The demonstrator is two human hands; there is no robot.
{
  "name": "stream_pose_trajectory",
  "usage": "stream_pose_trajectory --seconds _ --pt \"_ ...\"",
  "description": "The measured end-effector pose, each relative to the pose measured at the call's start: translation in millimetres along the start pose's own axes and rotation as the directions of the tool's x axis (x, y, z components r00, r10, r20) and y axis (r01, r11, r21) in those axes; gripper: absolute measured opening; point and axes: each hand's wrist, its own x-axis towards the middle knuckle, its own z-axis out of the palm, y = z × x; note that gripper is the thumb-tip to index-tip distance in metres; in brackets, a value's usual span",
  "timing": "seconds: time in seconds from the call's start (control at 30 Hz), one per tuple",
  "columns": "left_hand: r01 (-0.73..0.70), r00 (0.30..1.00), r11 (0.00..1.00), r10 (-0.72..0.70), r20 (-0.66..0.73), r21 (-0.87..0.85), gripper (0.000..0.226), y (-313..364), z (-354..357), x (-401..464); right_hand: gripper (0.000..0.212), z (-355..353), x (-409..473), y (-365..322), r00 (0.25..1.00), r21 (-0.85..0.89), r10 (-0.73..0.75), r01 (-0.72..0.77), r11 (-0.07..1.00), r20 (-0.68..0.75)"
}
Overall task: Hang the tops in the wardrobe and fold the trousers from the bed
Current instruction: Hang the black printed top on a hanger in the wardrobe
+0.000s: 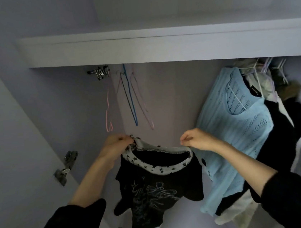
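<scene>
Pinching the black top (151,194) neckline, hands (118,143) (195,138) below hangers (131,97).

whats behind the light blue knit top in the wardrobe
Behind the light blue knit top hang dark garments and a white one, mostly covered, so what they are stays unclear.

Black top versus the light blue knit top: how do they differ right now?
The black top is held up by its star-patterned neckline, left hand and right hand each pinching a side; no hanger shows in it. The light blue knit top already hangs on a white hanger among other clothes at the right. The black one carries a pale print; the blue one is plain openwork knit. Both are inside the wardrobe opening.
</scene>
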Motion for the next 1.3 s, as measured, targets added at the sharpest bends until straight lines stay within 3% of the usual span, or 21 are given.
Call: stream_pose_trajectory --seconds 0.13,0.3,0.37,0.47,0.53,0.73,0.87,1.0,1.13,1.3 --pt "-0.063 0.998 0.998 0.063 0.005 0.016 0.015 12 -4 -6 0.014 -1 34 -50 0.99 0.383 -0.025 0.077 0.921 -0.137" --pt "-0.069 0.998 0.998 0.069 -0.005 -0.006 0.015 11 -13 -14 0.062 5 70 -95 0.997 0.553 0.047 -0.005 0.833 -0.063" --pt "-0.068 0.997 0.998 0.068 -0.021 0.0 0.017 10 -18 -15 0.053 5 80 -109 0.994 0.704 0.111 -0.081 0.705 0.003" --pt "-0.076 0.997 0.997 0.076 -0.025 0.006 0.018 11 -27 -15 0.016 3 87 -126 0.982 0.868 0.148 -0.171 0.465 0.115" --pt "-0.075 0.997 0.997 0.076 -0.035 0.008 0.019 12 -32 -15 0.011 3 91 -132 0.976 0.897 0.176 -0.191 0.397 0.13" --pt "-0.072 0.994 0.997 0.069 -0.084 -0.03 0.016 11 -38 -10 0.009 -1 96 -135 0.943 0.798 0.306 -0.083 0.597 -0.131" --pt "-0.067 0.995 0.997 0.064 -0.078 -0.04 0.016 5 -31 -10 0.027 -1 90 -109 0.904 0.711 0.278 0.039 0.702 -0.325" --pt "-0.067 0.993 0.997 0.062 -0.101 -0.045 0.015 2 -21 -8 0.048 3 66 -73 0.85 0.493 0.262 -0.003 0.87 -0.457" --pt "-0.057 0.991 0.996 0.049 -0.124 -0.063 0.013 -7 -11 -3 0.054 37 23 -20 0.81 0.501 0.288 0.009 0.865 -0.511" --pt "-0.034 0.994 0.999 0.03 -0.101 -0.037 0.007 -21 6 0 0.036 58 -9 25 0.891 0.741 0.22 0.169 0.65 -0.397"
